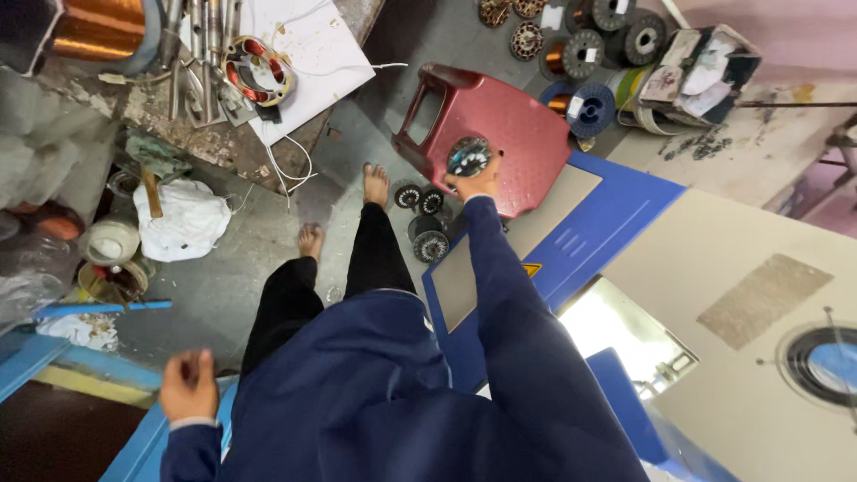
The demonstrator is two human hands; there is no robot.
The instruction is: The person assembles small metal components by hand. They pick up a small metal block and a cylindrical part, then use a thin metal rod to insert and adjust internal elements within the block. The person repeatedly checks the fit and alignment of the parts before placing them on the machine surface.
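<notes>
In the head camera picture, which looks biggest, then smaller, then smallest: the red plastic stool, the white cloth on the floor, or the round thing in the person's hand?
1. Red plastic stool, clearly largest.
2. White cloth, about half the stool's spread.
3. Round wound motor part in the right hand, smallest.
All three lie at about floor level, so nearness hardly skews this.

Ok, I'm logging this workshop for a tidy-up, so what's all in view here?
Round motor part: one, dark and shiny, in the right hand, over the stool.
Stool: one, dark red, on the floor ahead.
Wound motor parts: a few, black, on the floor by the stool.
Wire spools: several, copper and blue, top right.
Copper coil: one, large, top left.
White cloth: one, on the floor at left.
Machine: one, blue and grey, right.
Right hand: grips the round part.
Left hand: closed, lower left.
</notes>
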